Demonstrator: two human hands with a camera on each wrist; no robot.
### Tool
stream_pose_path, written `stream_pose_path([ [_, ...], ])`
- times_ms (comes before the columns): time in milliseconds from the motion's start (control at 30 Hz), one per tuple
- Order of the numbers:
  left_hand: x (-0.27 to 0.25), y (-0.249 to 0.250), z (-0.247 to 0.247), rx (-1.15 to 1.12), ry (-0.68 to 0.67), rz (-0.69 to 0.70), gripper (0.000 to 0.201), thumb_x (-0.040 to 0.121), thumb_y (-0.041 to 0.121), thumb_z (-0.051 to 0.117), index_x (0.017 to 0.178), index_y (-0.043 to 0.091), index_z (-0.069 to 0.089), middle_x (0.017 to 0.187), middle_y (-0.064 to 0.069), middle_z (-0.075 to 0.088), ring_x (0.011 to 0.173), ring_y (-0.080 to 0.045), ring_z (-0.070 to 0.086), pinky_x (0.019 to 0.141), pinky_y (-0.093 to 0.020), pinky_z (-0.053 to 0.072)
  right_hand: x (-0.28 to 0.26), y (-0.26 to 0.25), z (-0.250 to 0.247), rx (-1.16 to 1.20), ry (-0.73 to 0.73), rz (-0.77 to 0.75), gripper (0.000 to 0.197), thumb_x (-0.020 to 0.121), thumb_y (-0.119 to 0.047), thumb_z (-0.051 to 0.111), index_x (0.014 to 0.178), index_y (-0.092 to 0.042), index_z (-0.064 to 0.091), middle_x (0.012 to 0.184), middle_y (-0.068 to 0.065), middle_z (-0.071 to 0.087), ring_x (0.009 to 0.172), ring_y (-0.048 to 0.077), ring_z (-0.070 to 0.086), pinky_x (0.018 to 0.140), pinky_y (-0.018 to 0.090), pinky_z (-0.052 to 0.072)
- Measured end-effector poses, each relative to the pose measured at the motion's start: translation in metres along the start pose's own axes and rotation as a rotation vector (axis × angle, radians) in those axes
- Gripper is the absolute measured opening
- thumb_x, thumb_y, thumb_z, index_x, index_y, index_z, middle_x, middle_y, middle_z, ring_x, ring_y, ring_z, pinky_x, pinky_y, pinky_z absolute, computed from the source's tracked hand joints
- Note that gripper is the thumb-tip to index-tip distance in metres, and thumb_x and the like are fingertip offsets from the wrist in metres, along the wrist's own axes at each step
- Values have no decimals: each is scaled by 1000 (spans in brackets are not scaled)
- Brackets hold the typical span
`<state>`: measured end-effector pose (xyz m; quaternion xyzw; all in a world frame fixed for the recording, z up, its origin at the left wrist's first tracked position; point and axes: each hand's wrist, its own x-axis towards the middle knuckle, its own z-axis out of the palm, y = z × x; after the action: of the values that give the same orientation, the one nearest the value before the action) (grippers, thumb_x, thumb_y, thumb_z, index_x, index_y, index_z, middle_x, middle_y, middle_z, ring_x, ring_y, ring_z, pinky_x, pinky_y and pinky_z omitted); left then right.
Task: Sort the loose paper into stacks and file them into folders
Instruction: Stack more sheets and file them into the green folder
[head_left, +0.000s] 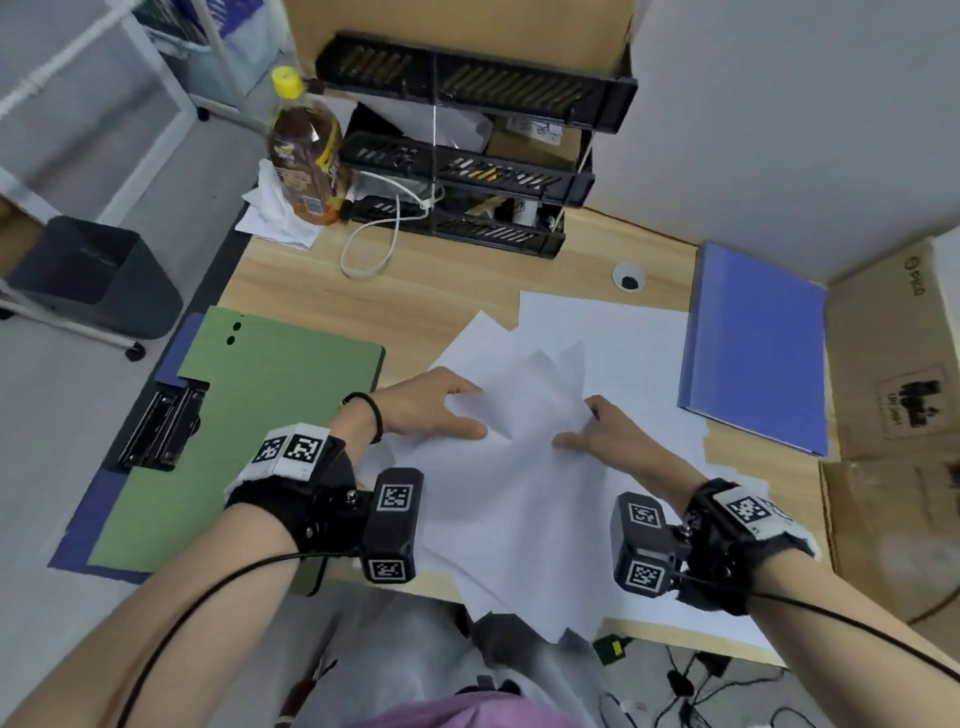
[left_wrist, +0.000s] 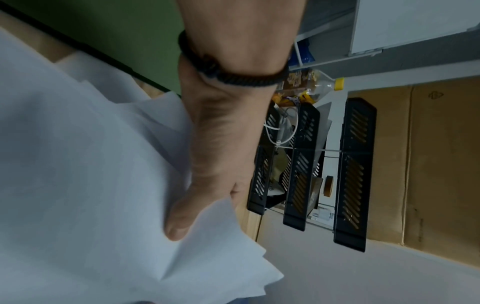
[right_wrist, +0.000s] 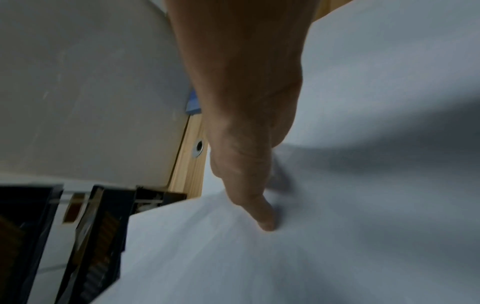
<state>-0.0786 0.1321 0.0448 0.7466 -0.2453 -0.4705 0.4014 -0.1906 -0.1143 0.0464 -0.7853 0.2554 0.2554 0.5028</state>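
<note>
Several loose white sheets (head_left: 524, 483) lie fanned and overlapping on the wooden desk (head_left: 322, 275), some hanging over its front edge. My left hand (head_left: 447, 410) pinches the left side of a raised bunch, thumb on top and fingers under the paper (left_wrist: 91, 185). At the bunch's right side my right hand (head_left: 597, 428) grips it, its thumb (right_wrist: 262, 218) pressing into the sheet (right_wrist: 363, 205). An open green folder (head_left: 249, 415) with a black clip lies at the left. A closed blue folder (head_left: 758, 343) lies at the right.
A black three-tier tray rack (head_left: 467, 171) stands at the back, with a brown drink bottle (head_left: 306, 150) and a white cable (head_left: 374, 244) beside it. Cardboard boxes (head_left: 893, 415) flank the desk's right side. A dark bin (head_left: 88, 275) stands on the floor left.
</note>
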Motion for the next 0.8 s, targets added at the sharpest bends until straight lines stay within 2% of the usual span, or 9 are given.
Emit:
stream_pose_path([
  [100, 14, 4, -6, -3, -7, -37, 25, 79, 35, 75, 100, 22, 72, 104, 10, 72, 94, -9, 68, 86, -29, 51, 0, 18, -14, 23, 28, 70, 41, 79, -22, 79, 107, -16, 49, 103, 6, 67, 84, 22, 68, 71, 28, 53],
  [200, 24, -2, -11, -80, 192, -122, 24, 79, 33, 76, 98, 22, 67, 112, 9, 64, 102, -4, 56, 88, -22, 38, -7, 25, -23, -19, -37, 52, 13, 89, -18, 67, 100, -10, 67, 96, 8, 74, 76, 14, 69, 68, 24, 54],
  [300, 29, -14, -9, -287, 309, -208, 20, 84, 34, 70, 101, 26, 61, 97, 8, 62, 87, -2, 59, 66, -16, 44, -8, 31, -30, 85, 39, 46, 11, 94, -15, 59, 92, -12, 69, 84, 2, 76, 68, 11, 71, 60, 23, 54],
  [367, 29, -18, -4, -401, 310, -256, 24, 89, 36, 64, 109, 25, 58, 104, 10, 63, 85, -1, 62, 70, -19, 46, -5, 39, -36, 207, 100, 66, 13, 96, -16, 57, 102, -10, 67, 90, 6, 76, 74, 18, 73, 63, 28, 57],
  [467, 32, -22, 3, -539, 278, -280, 56, 84, 46, 67, 132, 23, 50, 126, 10, 60, 114, -21, 61, 99, -39, 47, 5, 52, -46, 348, 224, 94, 35, 89, -32, 65, 116, -9, 61, 102, 12, 74, 86, 24, 73, 78, 40, 59],
  [533, 37, -18, 10, -629, 267, -215, 56, 80, 46, 70, 129, 23, 55, 116, 2, 70, 112, -27, 64, 96, -43, 50, 12, 65, -52, 438, 283, 144, 60, 75, -46, 71, 120, -8, 58, 107, 21, 71, 89, 31, 70, 86, 53, 53],
  [600, 45, -9, 16, -659, 242, -178, 66, 72, 48, 75, 129, 22, 55, 116, 4, 70, 109, -20, 66, 86, -32, 55, 23, 80, -57, 514, 323, 140, 72, 67, -50, 73, 117, -1, 57, 111, 29, 65, 91, 43, 68, 86, 58, 51],
  [700, 58, 11, 23, -625, 219, -157, 36, 87, 36, 64, 121, 26, 57, 99, 18, 73, 89, 1, 69, 73, -15, 54, 22, 77, -61, 561, 321, 157, 55, 75, -42, 73, 105, 2, 58, 106, 30, 66, 80, 33, 66, 76, 42, 50],
  [800, 67, 28, 30, -591, 195, -185, 24, 85, 35, 68, 108, 34, 61, 96, 17, 73, 83, 5, 69, 74, -15, 54, 28, 87, -63, 592, 260, 183, 23, 87, -26, 69, 95, -7, 59, 77, 8, 71, 68, 25, 64, 68, 35, 48],
])
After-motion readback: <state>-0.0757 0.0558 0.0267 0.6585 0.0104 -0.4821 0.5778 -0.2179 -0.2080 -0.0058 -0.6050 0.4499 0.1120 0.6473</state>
